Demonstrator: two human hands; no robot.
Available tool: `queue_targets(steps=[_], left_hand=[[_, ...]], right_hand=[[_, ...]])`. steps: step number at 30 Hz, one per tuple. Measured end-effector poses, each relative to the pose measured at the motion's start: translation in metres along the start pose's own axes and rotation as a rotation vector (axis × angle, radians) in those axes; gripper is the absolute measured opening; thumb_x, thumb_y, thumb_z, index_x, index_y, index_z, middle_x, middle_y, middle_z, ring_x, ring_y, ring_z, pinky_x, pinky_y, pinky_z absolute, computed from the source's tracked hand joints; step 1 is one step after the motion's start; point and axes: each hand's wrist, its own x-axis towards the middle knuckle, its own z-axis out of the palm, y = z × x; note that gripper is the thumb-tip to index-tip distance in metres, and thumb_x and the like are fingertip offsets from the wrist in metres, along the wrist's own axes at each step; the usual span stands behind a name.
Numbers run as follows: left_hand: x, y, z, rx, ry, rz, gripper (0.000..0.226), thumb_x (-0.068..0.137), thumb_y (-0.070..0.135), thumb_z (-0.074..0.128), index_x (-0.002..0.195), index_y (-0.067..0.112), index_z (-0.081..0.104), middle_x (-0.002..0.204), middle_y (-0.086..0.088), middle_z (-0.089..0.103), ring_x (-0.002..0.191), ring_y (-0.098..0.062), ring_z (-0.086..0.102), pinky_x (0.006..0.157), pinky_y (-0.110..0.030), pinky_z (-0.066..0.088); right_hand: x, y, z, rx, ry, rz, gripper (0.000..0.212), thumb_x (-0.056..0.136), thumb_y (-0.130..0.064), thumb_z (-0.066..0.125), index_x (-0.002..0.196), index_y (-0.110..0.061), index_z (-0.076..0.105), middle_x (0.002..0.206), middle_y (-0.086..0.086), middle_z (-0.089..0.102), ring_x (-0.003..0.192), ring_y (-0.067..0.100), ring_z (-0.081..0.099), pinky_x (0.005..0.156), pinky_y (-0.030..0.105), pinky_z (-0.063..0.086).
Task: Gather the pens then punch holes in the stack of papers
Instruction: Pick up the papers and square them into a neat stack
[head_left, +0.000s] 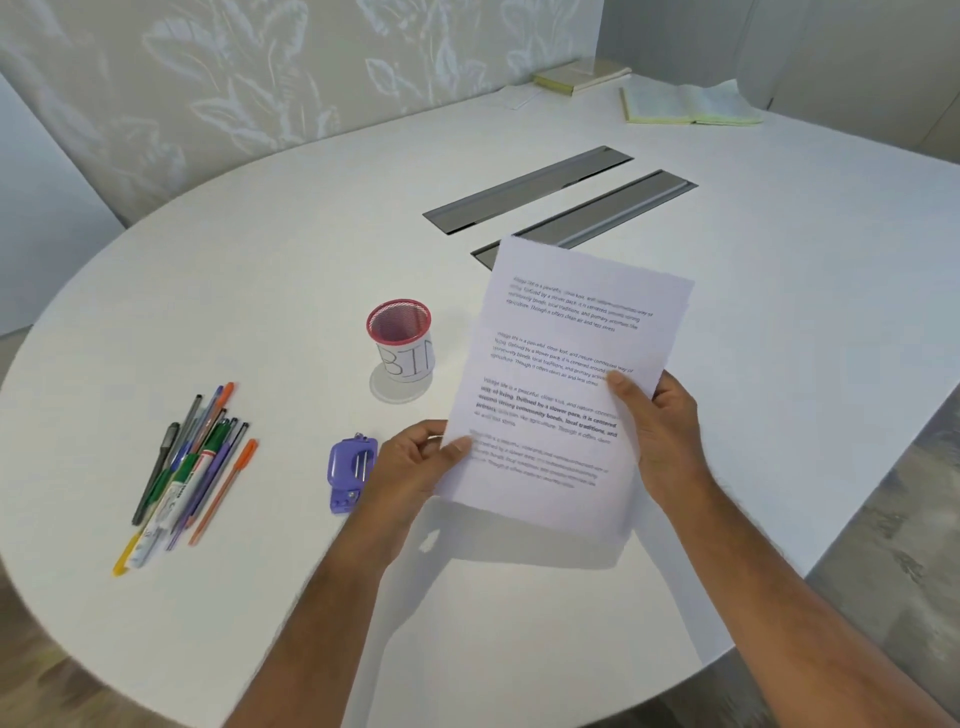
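**Both hands grip the paper stack above the table**

Far to the left of the left hand's fingers, the pens (187, 467) lie in a loose bundle on the white table (291, 270), tips pointing roughly the same way, one orange pen at the bundle's right edge. Between that bundle and the fingers, just beside the back of the left hand (415, 462), sits the purple hole punch (350, 475) flat on the table. Beyond the left fingers, further from the person, stands a red mesh cup (399, 340) with a white label reading "BIN"; nothing shows above its rim.

The left hand pinches the lower left edge of the stack of papers (566, 384), thumb on top of the printed sheet and the other fingers curled behind. The stack is lifted off the table and tilted, casting a shadow beneath. The right hand (662, 431) clasps the stack's right edge, thumb pressed on the front page. Past the fingertips, two grey slots (530, 189) are set into the table, the stack's top edge overlapping the nearer one. Well beyond to the right lies an open book (691, 104).
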Motion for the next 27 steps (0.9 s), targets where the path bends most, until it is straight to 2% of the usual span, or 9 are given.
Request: queue_targets(steps=[2, 4, 7, 10, 13, 16, 22, 24, 27], left_hand=[[0.001, -0.002, -0.002, 0.082, -0.045, -0.015, 0.022, 0.097, 0.016, 0.071, 0.117, 0.006, 0.071, 0.101, -0.016, 0.076, 0.095, -0.022, 0.074, 0.091, -0.041, 0.054], [0.003, -0.002, -0.005, 0.147, -0.078, -0.023, 0.020, 0.099, 0.020, 0.070, 0.117, 0.011, 0.072, 0.095, -0.010, 0.076, 0.096, -0.022, 0.076, 0.093, -0.044, 0.055], [0.008, 0.001, -0.007, 0.176, -0.083, -0.043, 0.022, 0.101, 0.023, 0.069, 0.122, 0.019, 0.073, 0.112, 0.000, 0.081, 0.107, -0.024, 0.077, 0.096, -0.046, 0.058], [0.013, 0.001, -0.011, 0.183, -0.070, -0.019, 0.025, 0.101, 0.023, 0.068, 0.126, 0.021, 0.072, 0.119, 0.001, 0.079, 0.112, -0.024, 0.075, 0.101, -0.051, 0.055], [0.016, 0.000, -0.015, 0.142, -0.050, -0.017, 0.025, 0.103, 0.019, 0.066, 0.127, 0.018, 0.071, 0.117, 0.001, 0.080, 0.109, -0.023, 0.076, 0.089, -0.038, 0.061], [0.016, -0.001, -0.019, 0.162, -0.041, -0.024, 0.022, 0.102, 0.019, 0.066, 0.124, 0.018, 0.070, 0.110, 0.002, 0.082, 0.098, -0.015, 0.079, 0.072, -0.023, 0.057], [0.019, 0.006, -0.039, 0.294, 0.076, 0.078, 0.017, 0.100, 0.015, 0.068, 0.118, 0.017, 0.068, 0.086, -0.005, 0.074, 0.062, -0.015, 0.070, 0.051, -0.030, 0.054], [0.017, 0.012, -0.053, 0.385, 0.126, 0.182, 0.014, 0.100, 0.015, 0.068, 0.111, 0.024, 0.070, 0.087, -0.004, 0.074, 0.063, -0.013, 0.067, 0.052, -0.023, 0.051], [0.014, 0.017, -0.078, 0.581, 0.241, 0.328, 0.006, 0.099, 0.017, 0.069, 0.103, 0.021, 0.071, 0.088, -0.001, 0.070, 0.064, -0.010, 0.061, 0.057, -0.007, 0.046]], right_hand=[[-0.002, 0.003, 0.001, -0.028, -0.021, 0.020, 0.017, 0.096, -0.010, 0.072, 0.109, -0.019, 0.078, 0.112, 0.004, 0.081, 0.104, 0.023, 0.077, 0.083, 0.033, 0.062], [-0.004, 0.007, 0.004, -0.066, -0.066, 0.046, 0.017, 0.097, -0.010, 0.071, 0.112, -0.016, 0.077, 0.112, 0.006, 0.081, 0.102, 0.024, 0.078, 0.083, 0.036, 0.064], [-0.010, 0.013, 0.007, -0.165, -0.123, 0.070, 0.019, 0.097, -0.013, 0.071, 0.115, -0.013, 0.076, 0.111, 0.006, 0.081, 0.102, 0.026, 0.078, 0.082, 0.035, 0.064], [-0.014, 0.021, 0.009, -0.254, -0.161, 0.093, 0.019, 0.097, -0.017, 0.073, 0.115, -0.015, 0.076, 0.110, 0.005, 0.081, 0.103, 0.029, 0.078, 0.087, 0.043, 0.063], [-0.020, 0.027, 0.011, -0.287, -0.200, 0.091, 0.020, 0.099, -0.015, 0.070, 0.119, -0.013, 0.074, 0.113, 0.004, 0.080, 0.105, 0.026, 0.077, 0.090, 0.042, 0.063], [-0.027, 0.030, 0.013, -0.346, -0.220, 0.067, 0.019, 0.102, -0.015, 0.066, 0.120, -0.014, 0.072, 0.113, -0.003, 0.080, 0.106, 0.017, 0.077, 0.084, 0.027, 0.062], [-0.032, 0.033, 0.009, -0.464, -0.141, 0.060, 0.013, 0.101, -0.025, 0.069, 0.113, -0.023, 0.074, 0.105, -0.009, 0.082, 0.095, 0.012, 0.079, 0.080, 0.031, 0.063], [-0.033, 0.033, 0.008, -0.471, -0.122, 0.050, 0.013, 0.101, -0.025, 0.069, 0.113, -0.023, 0.074, 0.104, -0.010, 0.081, 0.094, 0.009, 0.079, 0.078, 0.026, 0.063], [-0.033, 0.033, 0.007, -0.478, -0.111, 0.049, 0.013, 0.101, -0.024, 0.068, 0.112, -0.023, 0.074, 0.103, -0.012, 0.081, 0.092, 0.008, 0.078, 0.072, 0.020, 0.061]])
